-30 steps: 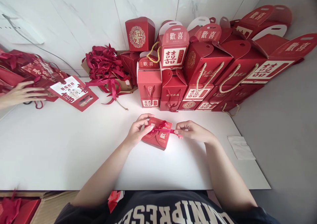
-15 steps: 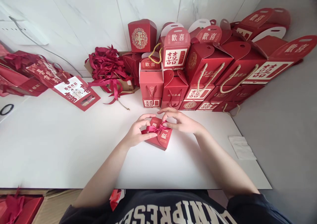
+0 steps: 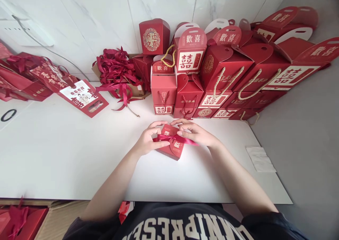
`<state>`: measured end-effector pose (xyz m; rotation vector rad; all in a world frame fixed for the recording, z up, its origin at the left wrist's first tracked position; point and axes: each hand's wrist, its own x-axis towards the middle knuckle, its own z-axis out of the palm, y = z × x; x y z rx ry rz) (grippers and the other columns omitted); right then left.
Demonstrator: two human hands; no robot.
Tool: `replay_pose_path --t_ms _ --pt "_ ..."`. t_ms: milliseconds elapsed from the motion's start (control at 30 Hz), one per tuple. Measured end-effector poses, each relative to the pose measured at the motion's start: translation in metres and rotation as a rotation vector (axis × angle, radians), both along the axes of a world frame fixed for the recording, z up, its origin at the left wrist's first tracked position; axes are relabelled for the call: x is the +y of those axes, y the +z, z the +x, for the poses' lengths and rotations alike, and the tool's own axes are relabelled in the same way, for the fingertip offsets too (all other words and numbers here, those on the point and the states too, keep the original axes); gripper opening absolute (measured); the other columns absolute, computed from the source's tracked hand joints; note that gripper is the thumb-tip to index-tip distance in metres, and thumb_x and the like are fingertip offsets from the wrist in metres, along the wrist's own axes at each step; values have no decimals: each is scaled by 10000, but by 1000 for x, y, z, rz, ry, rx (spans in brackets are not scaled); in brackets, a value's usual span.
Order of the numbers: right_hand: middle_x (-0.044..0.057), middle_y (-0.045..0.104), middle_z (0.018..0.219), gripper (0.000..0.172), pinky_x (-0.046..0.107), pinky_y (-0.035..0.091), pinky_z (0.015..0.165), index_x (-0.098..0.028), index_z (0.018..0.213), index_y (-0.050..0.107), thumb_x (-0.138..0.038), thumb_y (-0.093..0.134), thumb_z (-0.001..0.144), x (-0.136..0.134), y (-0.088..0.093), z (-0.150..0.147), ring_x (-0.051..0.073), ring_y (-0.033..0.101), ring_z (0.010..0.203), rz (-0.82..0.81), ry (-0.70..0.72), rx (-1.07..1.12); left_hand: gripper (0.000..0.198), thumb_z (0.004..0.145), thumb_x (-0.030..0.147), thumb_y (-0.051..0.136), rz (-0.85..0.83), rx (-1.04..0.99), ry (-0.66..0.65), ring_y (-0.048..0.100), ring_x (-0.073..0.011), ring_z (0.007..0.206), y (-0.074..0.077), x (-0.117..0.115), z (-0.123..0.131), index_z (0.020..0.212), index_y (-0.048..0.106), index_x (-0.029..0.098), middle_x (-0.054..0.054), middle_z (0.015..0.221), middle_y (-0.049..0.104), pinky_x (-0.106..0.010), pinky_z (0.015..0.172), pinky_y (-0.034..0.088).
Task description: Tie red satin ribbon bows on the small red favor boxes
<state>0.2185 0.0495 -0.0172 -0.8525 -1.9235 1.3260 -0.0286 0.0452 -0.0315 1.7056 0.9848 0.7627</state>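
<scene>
A small red gift box (image 3: 171, 153) with pale printed characters lies flat on the white table (image 3: 79, 155), turned slightly askew. Across its top runs a crimson ribbon (image 3: 165, 138), knotted near the middle. My left hand (image 3: 148, 140) pinches the ribbon's left part between thumb and bent fingers, its longer fingers reaching along the box's far side. From the right, my right hand (image 3: 196, 132) closes thumb and fingers on the ribbon beside the knot. One ribbon tail hangs out below that hand to the right. The fingertips partly cover the box's upper corners.
Red gift boxes with rope handles (image 3: 225, 74) are stacked against the tiled wall. Left of them a carton holds a heap of crimson ribbons (image 3: 116, 70). A printed card bag (image 3: 82, 98) lies farther left. A folded white paper (image 3: 261, 158) is near the right edge.
My right hand has shifted a little at the knot. The ribbon's right part, a loop before, now trails rightward as a flat tail. My left hand keeps its pinch.
</scene>
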Motion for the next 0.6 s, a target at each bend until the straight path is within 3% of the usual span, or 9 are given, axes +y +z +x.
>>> replay_pose_path --t_ms 367,600 --pt "93 549 1290 367 402 362 1085 -182 738 639 -476 546 935 0 -13 -1 235 509 1244 -74 -3 85 305 700 357 795 -5 -30 2 539 -292 1256 -2 3 0 640 558 175 -93 1406 490 -456 1082 434" --pt "87 550 1324 349 401 377 1077 -188 801 685 -477 543 937 -1 -16 -3 234 514 1242 -126 -8 145 223 705 358 787 -8 -18 -1 521 -310 1275 -1 3 1 712 648 183 -103 1407 486 -484 1097 425"
